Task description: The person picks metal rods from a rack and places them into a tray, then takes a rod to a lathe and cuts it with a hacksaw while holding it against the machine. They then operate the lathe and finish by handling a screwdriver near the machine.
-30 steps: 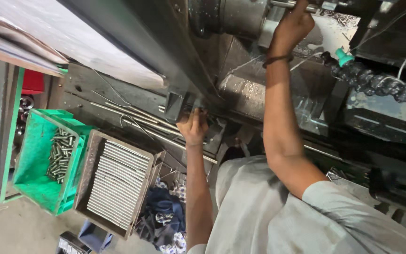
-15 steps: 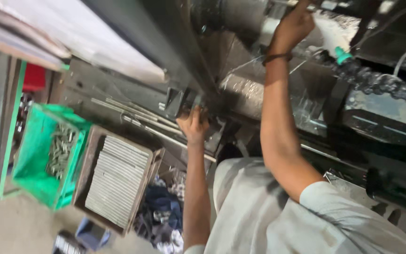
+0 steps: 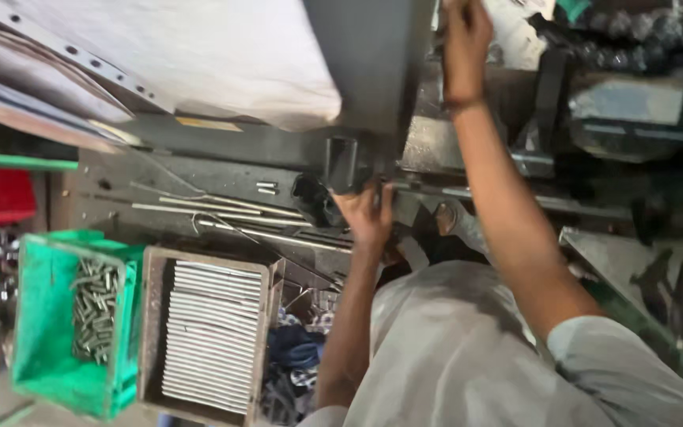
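Observation:
My left hand (image 3: 369, 215) is closed on a black handle (image 3: 340, 168) on the front of a dark metal machine (image 3: 373, 87). Thin metal rods (image 3: 231, 212) lie along the machine bed just left of that hand. My right hand (image 3: 465, 33) reaches far up to the machine's upper part, fingers curled around a metal bar that is cut off by the top edge of the view. A dark band sits on that wrist. My grey shirt (image 3: 468, 356) fills the lower right.
A green plastic crate (image 3: 45, 364) with several small metal pins stands at the lower left. Beside it is a brown box (image 3: 152, 332) of stacked flat white pieces. Dark cloth (image 3: 294, 356) lies next to the box. A black ribbed hose (image 3: 634, 35) runs along the top right.
The view has swung and moved closer to the machine. Both hands stay where they were, the left on the black handle and the right high on the machine.

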A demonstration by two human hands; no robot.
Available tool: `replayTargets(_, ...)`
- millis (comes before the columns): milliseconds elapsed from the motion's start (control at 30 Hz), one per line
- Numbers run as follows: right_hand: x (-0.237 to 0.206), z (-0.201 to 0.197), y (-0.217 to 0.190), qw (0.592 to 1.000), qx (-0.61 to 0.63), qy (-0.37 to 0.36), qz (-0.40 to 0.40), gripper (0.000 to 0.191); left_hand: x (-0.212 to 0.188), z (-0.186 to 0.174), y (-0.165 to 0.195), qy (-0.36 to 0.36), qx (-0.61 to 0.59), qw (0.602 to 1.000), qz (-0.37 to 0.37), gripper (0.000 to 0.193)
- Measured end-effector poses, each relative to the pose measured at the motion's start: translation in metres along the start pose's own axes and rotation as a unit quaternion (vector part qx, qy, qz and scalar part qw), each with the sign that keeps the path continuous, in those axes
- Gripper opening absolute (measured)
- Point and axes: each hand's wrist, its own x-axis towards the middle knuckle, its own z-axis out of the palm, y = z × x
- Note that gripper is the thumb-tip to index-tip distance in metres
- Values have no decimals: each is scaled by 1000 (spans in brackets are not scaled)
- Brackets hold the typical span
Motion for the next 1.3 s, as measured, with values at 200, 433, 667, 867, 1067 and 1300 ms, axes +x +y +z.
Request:
replayTargets(200,-224,-157,-97,958,-211,86,175,13,-24,30,47,-120,-137,979,88,13)
replayTargets(433,-384,-297,-242,867,-300,393,-56,15,-59,90,89,-319,-245,894,196,19)
replayTargets(667,-382,-336,-353,768,-441,403,-231,31,-83,134,156,-302,-379,837,254,17)
replayTargets(867,-324,-349,-396,763,-471,327,-299,23,-109,173,202,-222,-306,874,305,20)
replayTargets(1067,-269,-355,-415,645,-622,265,-356,39,-126,185,231,-101,-184,942,262,26)
replayTargets(1300,-373,-418,-406,777,-601,175,-68,26,-148,205,233,-19,-137,978,159,37)
